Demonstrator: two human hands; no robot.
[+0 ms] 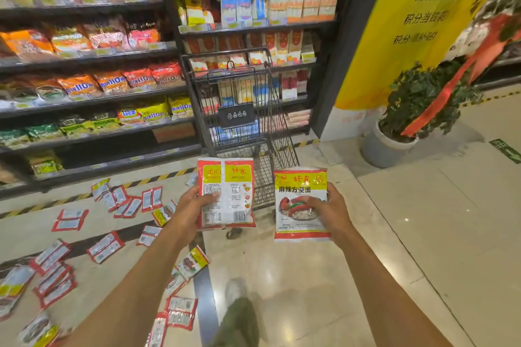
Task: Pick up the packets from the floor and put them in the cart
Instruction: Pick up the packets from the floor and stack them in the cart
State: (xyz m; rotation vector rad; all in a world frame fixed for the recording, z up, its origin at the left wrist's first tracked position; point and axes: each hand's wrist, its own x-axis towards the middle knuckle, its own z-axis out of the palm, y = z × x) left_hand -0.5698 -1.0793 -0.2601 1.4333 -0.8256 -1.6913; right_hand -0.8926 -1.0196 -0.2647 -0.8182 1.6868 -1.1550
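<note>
My left hand [189, 210] grips a red, yellow and white noodle packet [231, 194] by its left edge, printed back facing me. My right hand [329, 213] holds a second packet [296, 200] by its right edge, front side up. Both packets hang in the air just short of the black wire shopping cart [262, 110], which stands ahead against the shelves. Several more packets [105, 246] lie scattered on the floor to my left and below my left arm.
Stocked shelves [93, 56] run along the left and behind the cart. A potted plant [394, 135] in a grey pot stands right of the cart beside a yellow poster wall [408, 22]. My shoe [235, 290] is on the tiled floor below.
</note>
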